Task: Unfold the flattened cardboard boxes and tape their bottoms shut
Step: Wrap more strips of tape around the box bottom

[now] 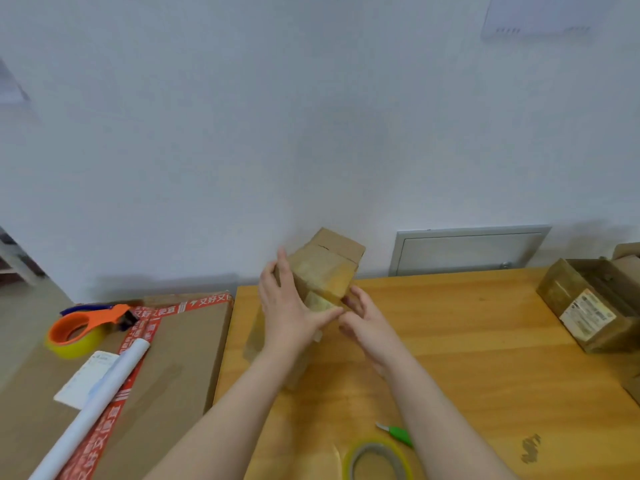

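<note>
The small cardboard box [323,271] is held up over the far left part of the wooden table [467,341], apparently so that tape can be pressed down on it: the left hand [287,306] is laid flat against its side with fingers straight, while the fingers of the right hand [363,320] are curled round its lower corner. The box is seen unfolded, brown and tilted, with glossy yellowish tape across its near face; a tape roll [377,460] is kept at the table's near edge, presumably within reach
</note>
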